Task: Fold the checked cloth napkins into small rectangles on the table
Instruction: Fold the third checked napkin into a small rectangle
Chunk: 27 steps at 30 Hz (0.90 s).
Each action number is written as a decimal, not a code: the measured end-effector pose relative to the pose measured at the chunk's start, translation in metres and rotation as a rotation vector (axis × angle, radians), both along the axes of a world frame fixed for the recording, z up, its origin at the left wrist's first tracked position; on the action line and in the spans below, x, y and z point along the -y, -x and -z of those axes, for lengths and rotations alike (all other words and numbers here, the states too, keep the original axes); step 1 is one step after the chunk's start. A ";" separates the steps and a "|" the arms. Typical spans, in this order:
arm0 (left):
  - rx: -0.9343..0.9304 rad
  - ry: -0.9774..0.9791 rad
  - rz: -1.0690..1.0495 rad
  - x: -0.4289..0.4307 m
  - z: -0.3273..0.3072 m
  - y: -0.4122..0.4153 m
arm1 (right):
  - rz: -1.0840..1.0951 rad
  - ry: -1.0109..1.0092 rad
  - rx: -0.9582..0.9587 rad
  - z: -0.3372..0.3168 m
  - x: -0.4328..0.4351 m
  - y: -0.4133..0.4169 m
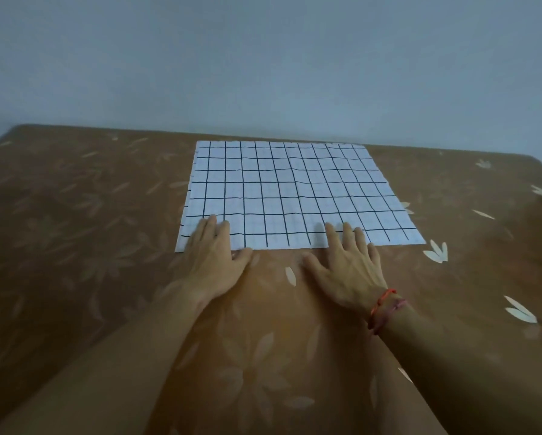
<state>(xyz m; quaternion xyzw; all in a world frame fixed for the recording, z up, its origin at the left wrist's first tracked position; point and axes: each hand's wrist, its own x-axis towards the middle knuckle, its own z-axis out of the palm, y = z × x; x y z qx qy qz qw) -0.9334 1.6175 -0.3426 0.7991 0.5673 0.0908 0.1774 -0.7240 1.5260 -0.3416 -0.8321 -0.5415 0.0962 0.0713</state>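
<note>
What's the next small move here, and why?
The checked napkin lies flat and unfolded on the table. The left hand and right hand rest on its near edge with fingers straight, gripping nothing. So probably: pinch that near edge with both and carry it over to the far edge for the first fold.

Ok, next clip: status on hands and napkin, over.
Left hand open, fingers flat on checked napkin, near edge. Right hand open, same edge. Napkin spread flat, unfolded, on table. Nothing blocks the fold.
</note>
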 end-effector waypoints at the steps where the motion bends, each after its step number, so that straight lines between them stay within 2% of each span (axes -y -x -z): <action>1: -0.010 0.001 0.002 -0.002 0.003 -0.002 | -0.001 0.003 -0.009 0.002 -0.002 -0.001; 10: 0.029 -0.048 -0.018 -0.003 -0.002 -0.010 | -0.051 -0.030 0.013 0.003 -0.007 0.007; 20: 0.092 -0.194 0.068 -0.005 -0.004 -0.009 | -0.038 -0.139 0.152 0.000 -0.018 -0.004; 23: 0.027 -0.251 0.144 -0.005 -0.003 -0.008 | -0.062 -0.115 0.221 -0.001 -0.020 -0.005; 27: -0.059 -0.304 0.184 -0.001 -0.001 -0.010 | -0.060 -0.119 0.206 -0.005 -0.021 0.000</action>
